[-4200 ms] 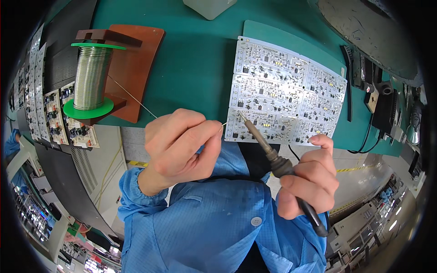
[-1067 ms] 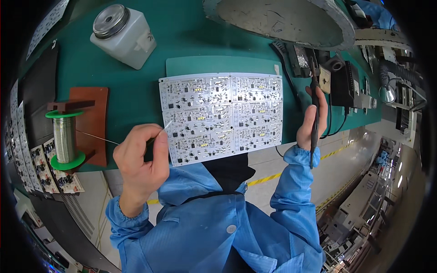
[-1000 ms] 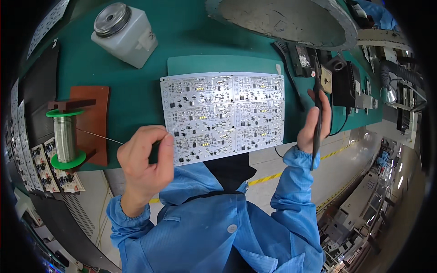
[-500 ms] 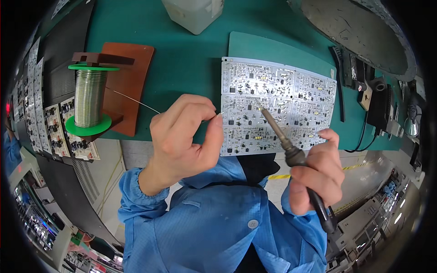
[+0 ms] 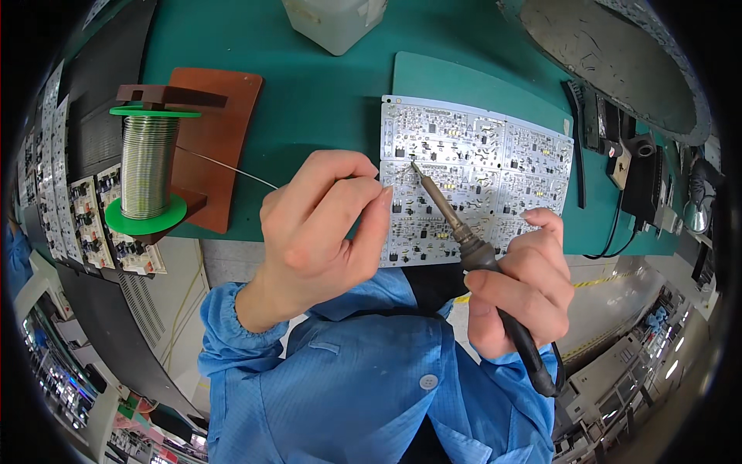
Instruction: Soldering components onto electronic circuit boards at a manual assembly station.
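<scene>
My left hand (image 5: 321, 224) pinches a thin solder wire (image 5: 232, 168) beside the left edge of a white circuit board panel (image 5: 481, 207). That wire runs back to a solder spool (image 5: 148, 166) with green flanges on a brown stand (image 5: 174, 95). The wire's free end is too fine to make out against the board. Wrapped around the dark handle of a soldering iron (image 5: 481, 254), my right hand (image 5: 533, 290) is at the panel's lower right. The iron's tip is over the board's upper left part; whether it touches cannot be seen.
A whitish plastic container (image 5: 336, 23) stands at the far edge of the green mat (image 5: 325, 93). More circuit boards (image 5: 93, 224) lie at the left. At the right are a black device with cables (image 5: 643, 182) and a large grey-rimmed oval object (image 5: 618, 62).
The soldering iron has moved left and away from me, its tip now nearer the panel's left side. My left hand has shifted slightly right, still pinching the wire.
</scene>
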Motion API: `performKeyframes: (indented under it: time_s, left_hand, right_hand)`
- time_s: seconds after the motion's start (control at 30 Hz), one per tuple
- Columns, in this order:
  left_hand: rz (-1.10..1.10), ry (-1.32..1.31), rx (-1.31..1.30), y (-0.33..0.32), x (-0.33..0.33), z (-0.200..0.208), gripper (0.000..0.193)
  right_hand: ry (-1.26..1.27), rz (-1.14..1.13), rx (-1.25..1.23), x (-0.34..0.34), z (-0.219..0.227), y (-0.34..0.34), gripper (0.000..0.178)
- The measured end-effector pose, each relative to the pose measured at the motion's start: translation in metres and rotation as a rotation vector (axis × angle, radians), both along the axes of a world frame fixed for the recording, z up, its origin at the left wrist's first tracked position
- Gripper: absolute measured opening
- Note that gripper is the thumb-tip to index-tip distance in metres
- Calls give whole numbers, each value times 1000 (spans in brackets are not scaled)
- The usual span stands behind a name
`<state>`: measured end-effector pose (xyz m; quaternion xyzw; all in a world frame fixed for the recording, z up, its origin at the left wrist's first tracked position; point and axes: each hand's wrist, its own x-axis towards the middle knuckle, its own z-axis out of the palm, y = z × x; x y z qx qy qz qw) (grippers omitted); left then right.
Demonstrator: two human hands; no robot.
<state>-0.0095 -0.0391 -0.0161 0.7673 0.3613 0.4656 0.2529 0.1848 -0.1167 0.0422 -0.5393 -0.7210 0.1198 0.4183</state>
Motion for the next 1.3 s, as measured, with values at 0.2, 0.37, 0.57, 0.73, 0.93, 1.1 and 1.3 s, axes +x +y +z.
performKeyframes:
  time_s: [0.2, 0.37, 0.57, 0.73, 0.93, 1.1, 1.3]
  left_hand:
    - [-8, -6, 12, 1, 1, -3, 19]
    - [1, -4, 17, 1, -1, -1, 19]
    - [11, 5, 17, -1, -6, 3, 19]
    - [9, 12, -23, -3, -11, 7, 17]
    - [18, 8, -27, -3, -11, 6, 19]
    - [13, -5, 13, -1, -8, 4, 18]
    - [9, -19, 31, 3, -3, 0, 18]
  right_hand:
    - [-2, 9, 2, -2, 1, 2, 20]
    - [-1, 16, 0, -5, 1, 3, 20]
    - [28, 14, 20, -8, -1, 5, 20]
    - [109, 17, 47, -6, -3, 3, 16]
    - [225, 45, 23, 1, -8, 1, 14]
    - [215, 33, 10, 2, -10, 0, 14]
    - [192, 29, -16, 3, -10, 2, 14]
